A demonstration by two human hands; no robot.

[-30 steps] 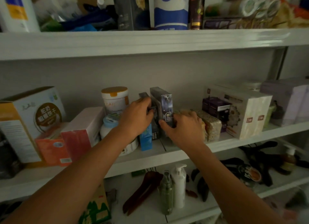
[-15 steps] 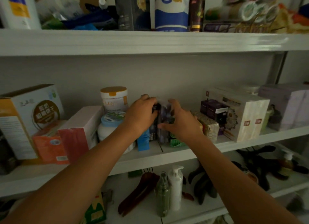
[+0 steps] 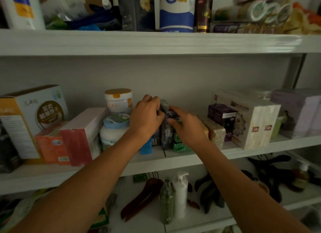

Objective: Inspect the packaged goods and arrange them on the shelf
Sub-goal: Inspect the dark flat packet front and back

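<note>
- The middle shelf [image 3: 173, 161] carries the packaged goods in a row.
- Your left grip [image 3: 147, 118] curls over the top left edge of the dark box [image 3: 167, 133].
- Your right grip [image 3: 188, 128] pinches that box's right side, thumb in front.
- The dark box stands upright on the shelf, between a blue carton [image 3: 146, 146] and a green packet [image 3: 181, 145].
</note>
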